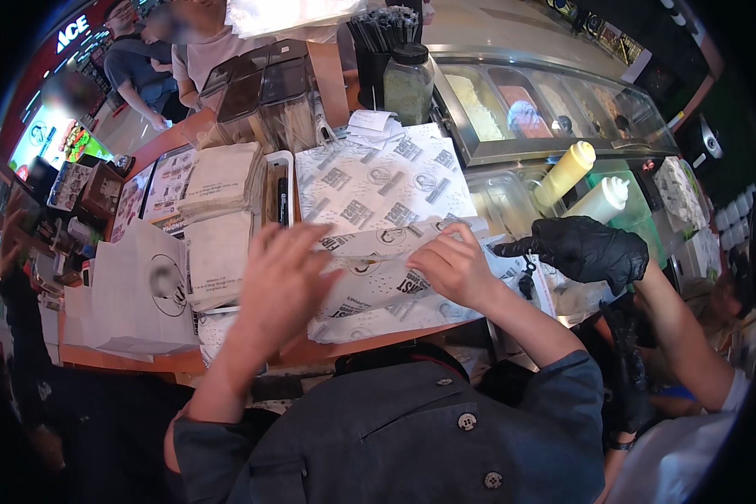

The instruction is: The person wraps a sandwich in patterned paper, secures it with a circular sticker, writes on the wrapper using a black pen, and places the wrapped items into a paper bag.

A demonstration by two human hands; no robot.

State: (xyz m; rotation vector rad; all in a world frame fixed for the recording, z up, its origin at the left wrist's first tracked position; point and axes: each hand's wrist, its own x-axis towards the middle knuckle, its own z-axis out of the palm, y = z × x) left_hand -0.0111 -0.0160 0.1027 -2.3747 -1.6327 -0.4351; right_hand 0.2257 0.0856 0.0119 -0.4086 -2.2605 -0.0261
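Note:
Printed food wrapping paper (378, 183) lies stacked on the counter, and a folded sheet of wrapping paper (372, 290) lies on its near part. My left hand (290, 277), slightly blurred, is over the left end of the folded sheet with its fingers spread. My right hand (450, 264) pinches the sheet's upper edge near its right end, fingers bent. What lies inside the fold is hidden. Left of my left hand are stacks of paper napkins (220, 179) and a white paper bag (142, 290). A black marker (283, 200) rests in a narrow white tray (292, 189).
A co-worker's black-gloved hand (579, 249) reaches in from the right, near a yellow squeeze bottle (566, 173) and a white one (598, 200). Behind stand a topping display (472, 151), a lidded jar (408, 85), black straws (384, 31) and dark-lidded containers (283, 75). People stand beyond the counter.

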